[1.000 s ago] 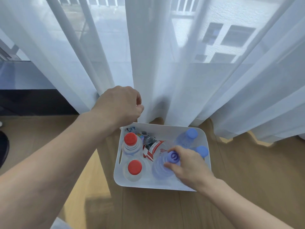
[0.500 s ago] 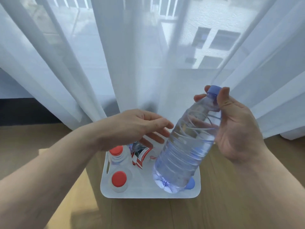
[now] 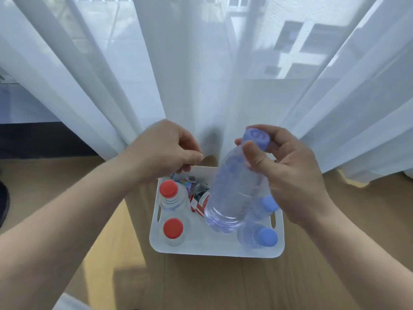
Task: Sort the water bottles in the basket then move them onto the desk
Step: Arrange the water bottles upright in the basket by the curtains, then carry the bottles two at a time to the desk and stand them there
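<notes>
A white basket (image 3: 214,250) stands on the wooden floor in front of the curtain. My right hand (image 3: 292,177) holds a clear blue-capped bottle (image 3: 232,193) by its neck, tilted, just above the basket's middle. Two more blue-capped bottles (image 3: 259,237) stand at the basket's right side, one half hidden behind the held bottle. At the left side stand two red-capped bottles (image 3: 173,229). A red-labelled bottle (image 3: 200,201) lies between them. My left hand (image 3: 165,153) hovers over the basket's far left corner, fingers curled, with nothing in it.
Sheer white curtains (image 3: 201,74) hang right behind the basket and reach the wooden floor (image 3: 223,285). A dark object (image 3: 3,204) sits at the far left edge. A low dark sill (image 3: 33,139) runs behind the curtain on the left.
My right hand lifted the blue-capped bottle out of the basket, then tipped it more upright and lowered it toward the basket. My left hand reached forward, then curled its fingers in.
</notes>
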The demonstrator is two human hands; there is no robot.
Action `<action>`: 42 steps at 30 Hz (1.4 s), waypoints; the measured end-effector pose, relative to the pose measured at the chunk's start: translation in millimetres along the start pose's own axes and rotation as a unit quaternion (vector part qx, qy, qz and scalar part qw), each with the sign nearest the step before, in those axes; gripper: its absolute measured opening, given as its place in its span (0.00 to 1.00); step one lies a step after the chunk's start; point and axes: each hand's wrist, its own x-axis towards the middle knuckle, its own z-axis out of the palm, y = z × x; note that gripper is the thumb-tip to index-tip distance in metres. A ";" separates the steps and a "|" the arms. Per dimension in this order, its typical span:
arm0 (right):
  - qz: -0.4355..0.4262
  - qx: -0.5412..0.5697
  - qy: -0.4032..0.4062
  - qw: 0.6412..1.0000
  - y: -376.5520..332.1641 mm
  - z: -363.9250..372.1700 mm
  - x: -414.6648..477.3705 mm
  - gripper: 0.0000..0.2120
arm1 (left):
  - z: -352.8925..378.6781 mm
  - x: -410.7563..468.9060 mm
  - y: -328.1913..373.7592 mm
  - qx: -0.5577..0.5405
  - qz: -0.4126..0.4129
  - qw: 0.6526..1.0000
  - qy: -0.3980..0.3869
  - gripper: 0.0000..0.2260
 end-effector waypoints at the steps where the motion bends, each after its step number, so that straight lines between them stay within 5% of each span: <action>1: -0.021 -0.060 -0.033 0.997 3.1 4.8 -5.4 0.13 | -5.4 3.2 -4.3 0.026 -0.001 0.999 0.044 0.04; 5: -0.096 -0.249 -0.181 0.947 20.7 16.7 -18.7 0.18 | -19.5 11.9 -22.0 0.104 -0.023 0.986 0.131 0.07; 11: -0.110 -0.463 -0.334 0.813 58.2 25.4 -24.6 0.17 | -12.2 14.4 -41.8 0.302 -0.080 0.949 -0.035 0.15; 20: -0.054 -0.521 -0.362 0.771 64.3 37.9 -27.4 0.18 | 9.7 6.7 -36.8 0.297 -0.072 0.935 -0.179 0.20; 25: -0.010 -0.430 -0.277 0.859 49.6 68.8 -44.7 0.29 | 12.0 8.5 -42.2 0.364 -0.040 0.915 -0.168 0.18; 30: 0.010 -0.409 -0.310 0.858 79.2 98.0 -57.8 0.29 | 20.3 11.7 -67.1 0.390 0.005 0.909 -0.147 0.23; 34: 0.063 -0.350 -0.271 0.894 108.6 111.1 -56.4 0.34 | 25.8 11.1 -92.6 0.301 0.027 0.944 -0.129 0.30; 42: 0.020 -0.306 -0.236 0.922 125.2 113.2 -55.0 0.28 | 29.8 20.4 -120.9 0.221 0.061 0.970 -0.086 0.24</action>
